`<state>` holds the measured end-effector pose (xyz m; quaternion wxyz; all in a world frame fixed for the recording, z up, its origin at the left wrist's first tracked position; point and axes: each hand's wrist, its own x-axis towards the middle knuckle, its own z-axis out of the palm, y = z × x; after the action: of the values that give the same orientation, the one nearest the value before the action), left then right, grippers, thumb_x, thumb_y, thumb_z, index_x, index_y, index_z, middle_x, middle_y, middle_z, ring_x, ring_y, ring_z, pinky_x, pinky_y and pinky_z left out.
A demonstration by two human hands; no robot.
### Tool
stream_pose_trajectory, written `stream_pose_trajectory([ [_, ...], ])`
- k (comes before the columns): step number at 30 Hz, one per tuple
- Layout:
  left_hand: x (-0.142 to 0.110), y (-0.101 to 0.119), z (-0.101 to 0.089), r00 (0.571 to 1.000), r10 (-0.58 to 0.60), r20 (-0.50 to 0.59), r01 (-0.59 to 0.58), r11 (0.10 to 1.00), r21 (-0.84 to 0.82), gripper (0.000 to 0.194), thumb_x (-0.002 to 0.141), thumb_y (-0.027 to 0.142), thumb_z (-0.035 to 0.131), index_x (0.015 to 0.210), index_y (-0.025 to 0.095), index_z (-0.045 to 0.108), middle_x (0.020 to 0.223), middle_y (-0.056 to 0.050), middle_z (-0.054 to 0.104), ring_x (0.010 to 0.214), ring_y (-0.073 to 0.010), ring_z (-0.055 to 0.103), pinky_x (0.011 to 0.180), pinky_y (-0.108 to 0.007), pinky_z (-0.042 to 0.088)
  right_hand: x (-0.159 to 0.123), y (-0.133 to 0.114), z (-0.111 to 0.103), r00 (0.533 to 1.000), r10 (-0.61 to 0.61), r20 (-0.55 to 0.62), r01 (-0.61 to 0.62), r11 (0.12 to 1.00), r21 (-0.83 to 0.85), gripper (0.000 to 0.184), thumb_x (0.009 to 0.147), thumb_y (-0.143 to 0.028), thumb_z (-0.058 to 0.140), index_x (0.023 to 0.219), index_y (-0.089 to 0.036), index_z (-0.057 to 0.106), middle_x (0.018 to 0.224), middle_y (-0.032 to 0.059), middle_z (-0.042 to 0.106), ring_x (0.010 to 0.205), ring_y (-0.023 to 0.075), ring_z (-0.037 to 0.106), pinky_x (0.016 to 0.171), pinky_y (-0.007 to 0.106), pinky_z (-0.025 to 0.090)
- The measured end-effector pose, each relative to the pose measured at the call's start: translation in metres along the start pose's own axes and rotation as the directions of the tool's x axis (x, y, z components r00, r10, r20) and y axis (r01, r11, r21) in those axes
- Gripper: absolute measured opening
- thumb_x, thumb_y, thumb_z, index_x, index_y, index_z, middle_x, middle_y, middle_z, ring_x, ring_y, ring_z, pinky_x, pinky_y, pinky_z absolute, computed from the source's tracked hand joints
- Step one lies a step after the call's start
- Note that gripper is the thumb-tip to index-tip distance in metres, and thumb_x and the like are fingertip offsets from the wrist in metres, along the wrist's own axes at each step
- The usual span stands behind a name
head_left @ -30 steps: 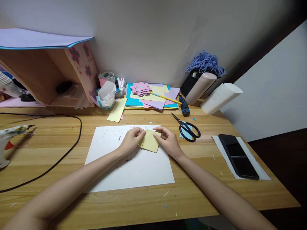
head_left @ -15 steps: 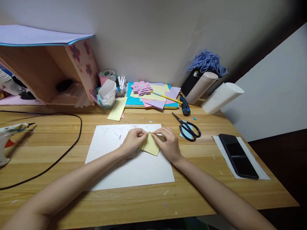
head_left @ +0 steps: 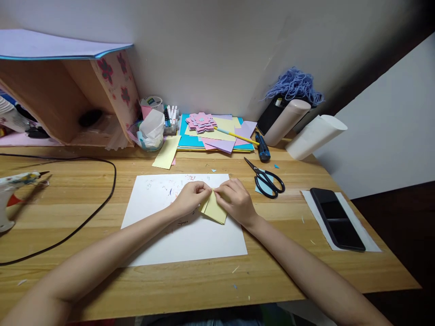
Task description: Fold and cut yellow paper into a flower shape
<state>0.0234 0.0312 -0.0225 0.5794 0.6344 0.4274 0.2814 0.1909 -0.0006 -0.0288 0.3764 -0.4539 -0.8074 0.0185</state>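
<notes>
A small folded piece of yellow paper (head_left: 215, 209) is pinched at its top edge by both of my hands. My left hand (head_left: 192, 197) grips its upper left part, fingers closed. On the other side, my right hand (head_left: 237, 200) pinches the top right with thumb and fingers. Fold lines show on the paper, and its lower edge hangs toward me. Beneath the hands lies a white sheet (head_left: 156, 246) with coloured marks. Black-handled scissors (head_left: 266, 180) rest to the right of my right hand, over a light blue paper scrap.
A glue gun (head_left: 16, 190) and its black cable (head_left: 98, 210) lie at the left. A phone (head_left: 337, 219) is at the right. Along the back are a pink paper flower (head_left: 200, 122), coloured papers, a blue cutter (head_left: 263, 148), markers (head_left: 171, 115) and a cardboard box (head_left: 113, 97).
The yellow paper has tilted slightly, and a fold line now shows on its left part. Both hands keep their pinch with only small finger movements.
</notes>
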Motion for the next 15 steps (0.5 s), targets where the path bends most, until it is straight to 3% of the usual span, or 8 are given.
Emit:
stream_pose_trajectory([
  [6,0.0015,-0.0008,-0.0002,1.000,0.008,0.002,-0.008,0.999,0.044,0.025,0.076,0.034,0.047,0.064,0.013,0.054,0.055,0.003,0.045,0.052,-0.0087,0.039,0.048,-0.021,0.030,-0.0001,0.0012,0.0008,0.985,-0.170,0.034,0.173,0.972,-0.162,0.012,0.081,-0.012,0.050,0.077,-0.018,0.058,0.074,0.0058,0.059,0.076,0.0191,0.049,0.067,0.031,0.043],
  [15,0.0034,-0.0028,-0.0012,1.000,-0.013,0.021,0.012,0.999,0.031,0.020,0.073,0.030,0.047,0.066,0.014,0.056,0.060,0.001,0.051,0.056,-0.0104,0.046,0.053,-0.022,0.034,0.0023,-0.0002,-0.0006,0.960,-0.265,0.092,0.280,0.919,-0.276,0.018,0.083,-0.011,0.045,0.072,-0.019,0.057,0.068,0.0051,0.058,0.071,0.0186,0.049,0.063,0.030,0.042],
])
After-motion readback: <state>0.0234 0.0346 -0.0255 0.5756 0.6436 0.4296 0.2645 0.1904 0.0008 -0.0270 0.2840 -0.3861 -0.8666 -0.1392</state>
